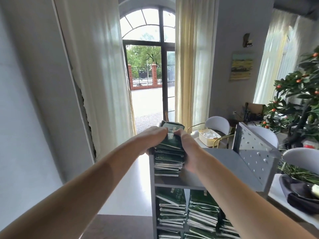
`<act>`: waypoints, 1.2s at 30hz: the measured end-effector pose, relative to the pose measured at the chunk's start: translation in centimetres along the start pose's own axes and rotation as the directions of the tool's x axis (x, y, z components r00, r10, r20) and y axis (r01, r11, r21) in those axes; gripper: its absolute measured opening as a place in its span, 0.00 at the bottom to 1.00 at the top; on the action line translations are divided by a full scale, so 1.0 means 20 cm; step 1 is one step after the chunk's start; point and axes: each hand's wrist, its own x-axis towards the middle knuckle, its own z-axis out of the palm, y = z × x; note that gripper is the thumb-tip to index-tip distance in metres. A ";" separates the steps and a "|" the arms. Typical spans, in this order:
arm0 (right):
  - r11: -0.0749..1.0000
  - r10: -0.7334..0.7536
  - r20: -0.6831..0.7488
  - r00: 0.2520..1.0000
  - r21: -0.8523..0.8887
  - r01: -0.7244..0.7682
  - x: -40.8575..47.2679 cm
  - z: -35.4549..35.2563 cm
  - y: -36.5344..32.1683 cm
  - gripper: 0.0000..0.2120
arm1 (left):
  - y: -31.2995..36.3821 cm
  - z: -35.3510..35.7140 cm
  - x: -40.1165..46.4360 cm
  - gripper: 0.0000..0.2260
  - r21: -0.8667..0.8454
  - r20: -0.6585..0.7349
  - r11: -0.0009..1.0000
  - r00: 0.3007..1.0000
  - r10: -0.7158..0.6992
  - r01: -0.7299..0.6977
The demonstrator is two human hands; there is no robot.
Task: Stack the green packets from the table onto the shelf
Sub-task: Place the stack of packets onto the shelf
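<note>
While both hands are clamping the top packets point(172, 133), you are squaring the stack.
Left hand point(153, 140) and right hand point(187, 145) are each grasping opposite sides, keeping the pile aligned on the shelf point(224, 163) below your grip.

Left arm: bare, stretched forward from the lower left.
Left hand point(153, 137): fingers curled over the left side of a stack.
Right arm: bare, stretched forward from the lower right.
Right hand point(187, 144): fingers curled onto its right side.
</note>
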 end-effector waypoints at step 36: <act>0.907 -0.265 -0.219 0.939 -0.387 0.165 -0.05 -0.10 -0.12 0.10 | -0.02 -0.14 -0.04 0.18 0.280 -0.205 0.935 0.938 0.279 -0.217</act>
